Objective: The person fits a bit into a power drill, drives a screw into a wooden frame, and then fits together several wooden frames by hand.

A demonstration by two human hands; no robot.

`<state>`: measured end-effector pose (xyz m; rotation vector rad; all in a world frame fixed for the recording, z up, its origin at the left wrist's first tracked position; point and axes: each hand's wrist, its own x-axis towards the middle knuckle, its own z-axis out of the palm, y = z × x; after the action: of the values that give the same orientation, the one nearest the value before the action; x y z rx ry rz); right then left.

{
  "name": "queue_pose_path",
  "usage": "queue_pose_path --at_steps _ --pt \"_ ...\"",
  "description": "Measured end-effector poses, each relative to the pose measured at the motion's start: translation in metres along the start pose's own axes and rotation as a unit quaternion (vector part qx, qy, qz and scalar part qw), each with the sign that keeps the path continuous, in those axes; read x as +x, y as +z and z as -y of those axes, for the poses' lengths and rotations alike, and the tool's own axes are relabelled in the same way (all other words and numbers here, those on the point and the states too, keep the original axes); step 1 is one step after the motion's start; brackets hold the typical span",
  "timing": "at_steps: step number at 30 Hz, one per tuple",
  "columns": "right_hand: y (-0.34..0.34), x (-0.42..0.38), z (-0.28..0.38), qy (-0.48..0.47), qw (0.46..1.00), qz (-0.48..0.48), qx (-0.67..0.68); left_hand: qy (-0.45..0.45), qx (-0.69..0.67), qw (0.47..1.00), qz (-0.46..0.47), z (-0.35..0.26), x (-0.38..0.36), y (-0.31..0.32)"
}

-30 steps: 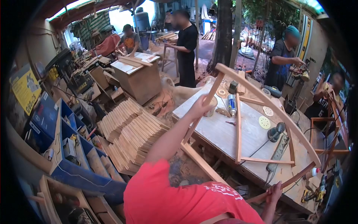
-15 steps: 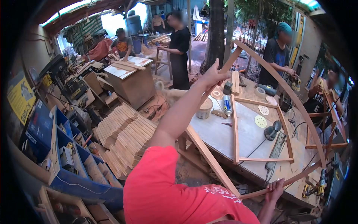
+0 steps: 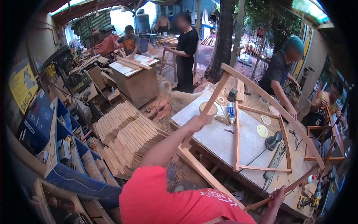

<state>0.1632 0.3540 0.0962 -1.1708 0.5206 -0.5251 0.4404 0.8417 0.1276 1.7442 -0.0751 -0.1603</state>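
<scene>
I hold a large wooden frame with a curved top rail (image 3: 278,106) over the workbench (image 3: 220,138). My left hand (image 3: 195,122) grips its left straight rail low down, near the bench edge. My right hand (image 3: 276,197) grips the thin lower rail at the bottom right. The frame stands tilted, its curved rail arching from upper middle down to the right. My red sleeve (image 3: 164,198) fills the bottom of the view.
On the bench lie a smaller wooden frame (image 3: 261,140), a sander (image 3: 273,140), sanding discs (image 3: 262,130), a spray can (image 3: 230,112), a cup (image 3: 208,111) and a power strip (image 3: 274,161). Stacked slats (image 3: 128,136) and blue bins (image 3: 63,145) are left. Several people work behind.
My left hand has slid down the left rail from high up to near the bench edge, and the frame has come lower. My right hand keeps its grip.
</scene>
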Motion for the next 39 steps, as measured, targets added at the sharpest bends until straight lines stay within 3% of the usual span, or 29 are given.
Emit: queue_pose_path --at_steps 1,4,14,17,22,33,39 --pt "-0.003 0.004 -0.001 0.009 1.0 0.009 -0.009 -0.034 -0.036 0.997 0.056 0.011 -0.004 -0.005" --pt "-0.006 0.007 -0.006 0.027 0.999 0.022 -0.024 -0.055 -0.079 0.989 0.111 0.022 -0.026 -0.015" --pt "-0.006 0.002 -0.015 0.016 0.996 0.017 -0.082 -0.066 -0.132 0.98 0.134 0.046 -0.056 -0.021" --pt "-0.007 0.0 -0.02 0.025 0.997 0.014 -0.076 -0.07 -0.142 0.978 0.132 0.054 -0.057 -0.02" --pt "-0.012 -0.001 -0.031 0.024 0.995 0.003 -0.097 -0.074 -0.111 0.99 0.047 0.079 -0.065 -0.01" --pt "0.003 -0.005 -0.03 0.023 0.989 -0.003 -0.149 -0.095 -0.151 0.984 0.025 0.118 -0.092 -0.018" --pt "0.024 0.006 -0.034 0.078 0.978 0.02 -0.193 -0.108 -0.172 0.979 0.008 0.124 -0.103 -0.038"
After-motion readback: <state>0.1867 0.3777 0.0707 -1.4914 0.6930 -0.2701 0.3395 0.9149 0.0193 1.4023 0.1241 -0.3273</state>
